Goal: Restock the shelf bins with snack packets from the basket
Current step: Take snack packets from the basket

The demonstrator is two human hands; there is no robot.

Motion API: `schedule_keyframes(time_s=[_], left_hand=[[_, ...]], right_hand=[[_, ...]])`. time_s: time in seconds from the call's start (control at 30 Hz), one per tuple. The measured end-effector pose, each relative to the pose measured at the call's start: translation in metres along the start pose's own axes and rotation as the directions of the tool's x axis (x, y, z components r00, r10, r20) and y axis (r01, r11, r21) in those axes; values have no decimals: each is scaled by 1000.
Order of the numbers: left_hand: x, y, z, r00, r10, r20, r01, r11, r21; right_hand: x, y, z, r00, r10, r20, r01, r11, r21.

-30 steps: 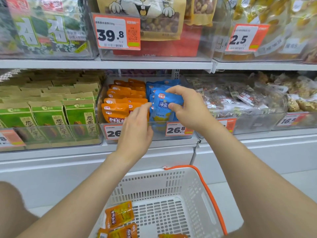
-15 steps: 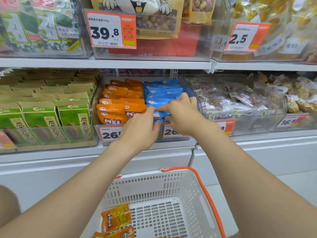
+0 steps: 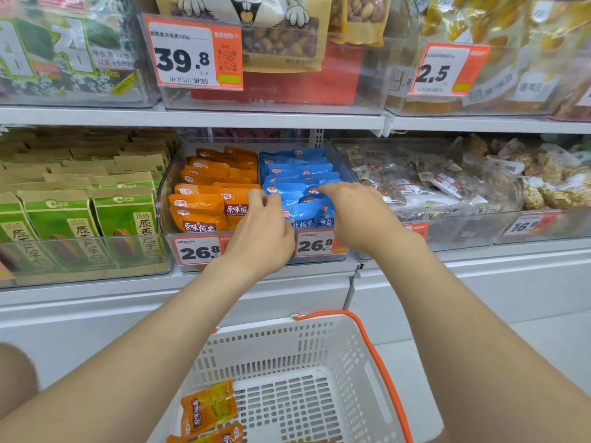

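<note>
Our right hand (image 3: 355,215), fingers straight, presses blue chestnut packets (image 3: 300,215) into bin (image 3: 166,199); left hand (image 3: 262,231): grip unclear. Tucking step; next we fetch orange packets (image 3: 208,407) from basket (image 3: 319,327).

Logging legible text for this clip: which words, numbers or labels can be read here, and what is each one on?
"39.8": upper price tag, top-shelf bin.
"2.5": right price tag, top shelf.
"26.8": left bin tag, below orange packet.
"26.8": second bin tag, below blue packets.
"原味板栗": on that orange packet.
"16.": far-right tag, rest blurred.
Fine print, barcodes, text on basket packets: too blurred.
</note>
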State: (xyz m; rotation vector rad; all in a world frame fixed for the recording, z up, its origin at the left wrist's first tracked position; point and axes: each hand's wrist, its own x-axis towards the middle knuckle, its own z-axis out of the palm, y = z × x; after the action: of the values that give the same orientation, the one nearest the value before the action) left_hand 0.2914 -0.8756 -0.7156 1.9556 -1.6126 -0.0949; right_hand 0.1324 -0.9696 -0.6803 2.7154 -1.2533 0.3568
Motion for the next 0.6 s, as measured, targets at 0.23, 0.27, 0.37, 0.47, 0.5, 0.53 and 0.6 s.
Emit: schedule_keyframes(time_s=[0.23, 0.27, 0.37, 0.47, 0.5, 0.53, 0.6], left_hand=[[-9, -3, -2, 995, 61, -77, -67, 994, -87], [-14, -4, -2, 986, 80, -146, -96, 990, -106], [-34, -10, -1, 914, 203, -350, -246, 966, -84], [-55, -23, 5, 831, 337, -443, -354, 934, 46], [-62, -29, 11, 822, 381, -424, -383, 920, 84], [-69, -36, 17, 828, 412, -381, -404, 909, 106], [-84, -52, 33, 876, 395, -276, -383, 919, 99]], right_hand=[[-10, -7, -2, 997, 50, -60, -50, 999, -2], [-14, -12, -4, 993, 60, -97, -60, 998, 6], [-25, -29, -9, 982, 56, -180, -42, 996, 81], [-39, -47, -9, 999, 35, -34, -25, 969, 248], [-44, -52, -5, 999, -3, 50, -10, 967, 254], [-49, -58, 1, 988, -50, 147, 14, 972, 235], [-63, -68, 16, 922, -105, 373, 33, 980, 195]])
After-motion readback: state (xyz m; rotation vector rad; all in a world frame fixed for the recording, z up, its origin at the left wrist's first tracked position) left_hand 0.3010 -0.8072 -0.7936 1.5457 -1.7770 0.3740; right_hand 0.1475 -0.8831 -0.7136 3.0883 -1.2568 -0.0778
